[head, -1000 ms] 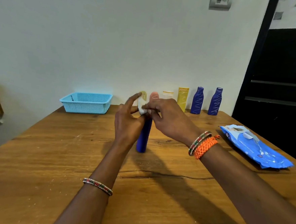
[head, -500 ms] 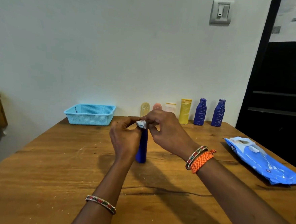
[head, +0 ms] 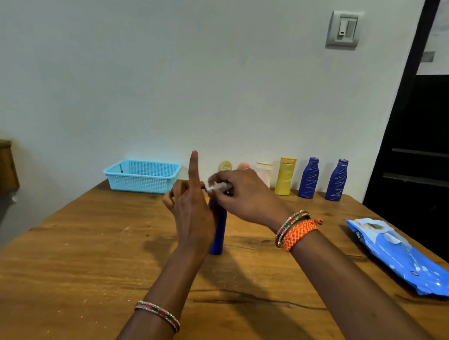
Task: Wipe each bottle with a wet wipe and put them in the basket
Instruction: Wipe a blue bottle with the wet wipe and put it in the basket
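We see an evenly lit room, fairly bright, with soft light that seems to fall from above and beyond the hands, since the forearms throw broad, soft-edged shadows toward us across the wooden table. The white wall behind the hands shows a gentle falloff, dimmer to the left. The blue wipes packet right of the hands carries small glints. Both hands look slightly smeared. Straight lines bow at the edges, as the dark door frame does.
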